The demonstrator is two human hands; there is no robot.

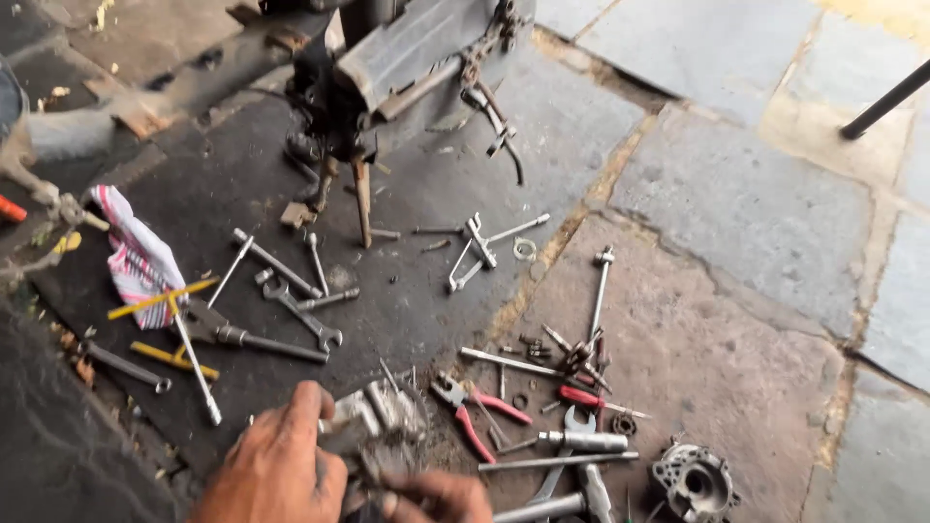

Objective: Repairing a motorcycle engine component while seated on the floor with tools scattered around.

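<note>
Both hands, left hand [276, 465] and right hand [436, 496], clasp a grimy silver metal part [380, 418], blurred; red-handled pliers [473, 412] just beside.

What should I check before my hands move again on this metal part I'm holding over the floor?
1. Left hand grip on the grey metal part: ok, fingers wrap over it.
2. Right hand support: cannot tell, mostly cut off at the picture's bottom edge.
3. Red-handled pliers within reach: ok, lying just right of the part.
4. Round metal housing out of the way: ok, apart at lower right.
5. Floor around the hands: not ok, spanners, rods and small fasteners lie scattered close by.
6. Striped cloth at hand: ok, lying at left beside the tools.
</note>
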